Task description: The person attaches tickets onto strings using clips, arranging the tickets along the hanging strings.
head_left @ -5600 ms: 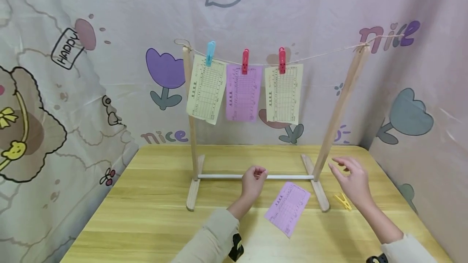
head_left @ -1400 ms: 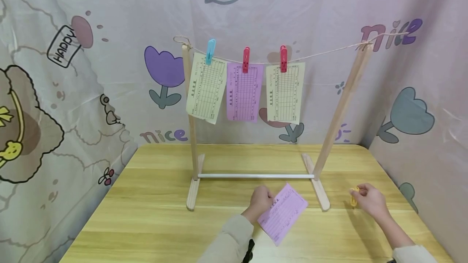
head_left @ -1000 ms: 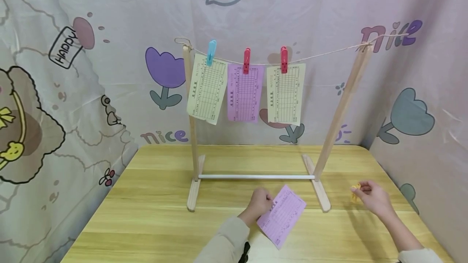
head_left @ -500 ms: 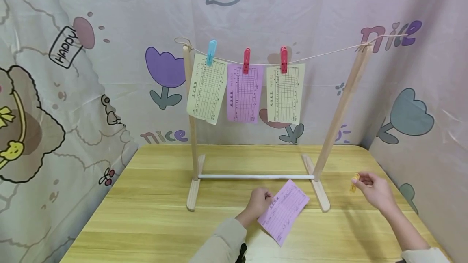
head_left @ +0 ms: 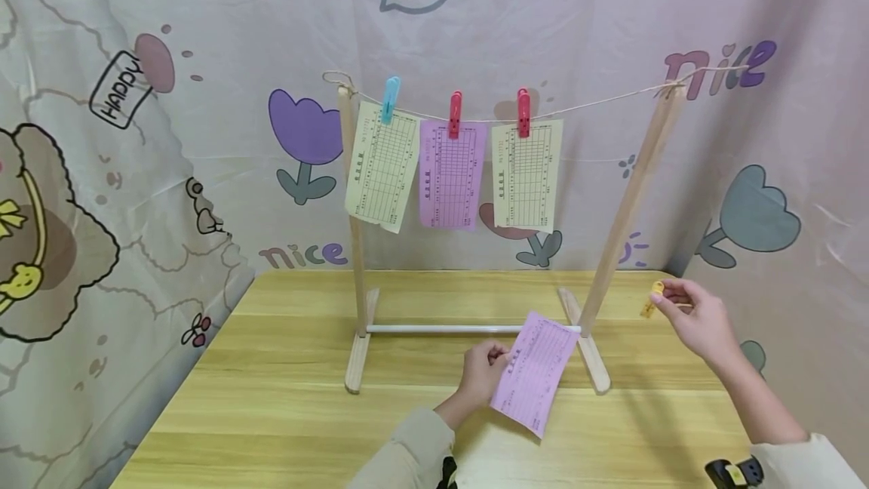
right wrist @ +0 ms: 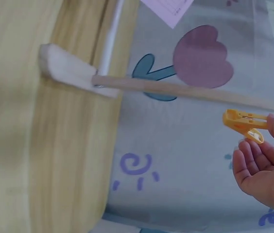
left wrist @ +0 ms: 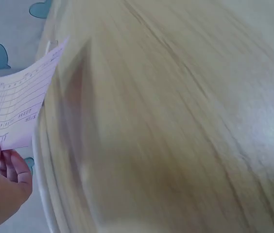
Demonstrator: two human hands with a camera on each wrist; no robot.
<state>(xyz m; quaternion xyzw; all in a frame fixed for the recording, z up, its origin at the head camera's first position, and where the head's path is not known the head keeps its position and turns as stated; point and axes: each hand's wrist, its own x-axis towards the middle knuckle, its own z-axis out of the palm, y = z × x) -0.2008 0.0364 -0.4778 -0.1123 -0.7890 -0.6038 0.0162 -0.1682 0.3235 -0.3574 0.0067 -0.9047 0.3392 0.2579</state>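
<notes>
My left hand [head_left: 480, 376] pinches the left edge of a purple printed slip [head_left: 536, 374], which is raised off the table and tilted in front of the stand's white rod. In the left wrist view the slip [left wrist: 18, 99] extends from between thumb and fingers. My right hand [head_left: 702, 323] holds a yellow clothespin [head_left: 652, 300] by its handles, above the table to the right of the stand. The right wrist view shows this clothespin [right wrist: 246, 121] between thumb and fingers, with nothing in its mouth.
A wooden stand with a right post [head_left: 634, 206] and left post [head_left: 358, 270] carries a string [head_left: 597, 102]. Clipped there are a cream slip [head_left: 383, 168] with a blue clothespin [head_left: 390, 100], a purple slip [head_left: 451, 179] and another cream slip [head_left: 527, 179], both with red clothespins.
The purple slip, once lying on the table, is now gripped and lifted by my left hand. My right hand has picked up the yellow clothespin and raised it.
</notes>
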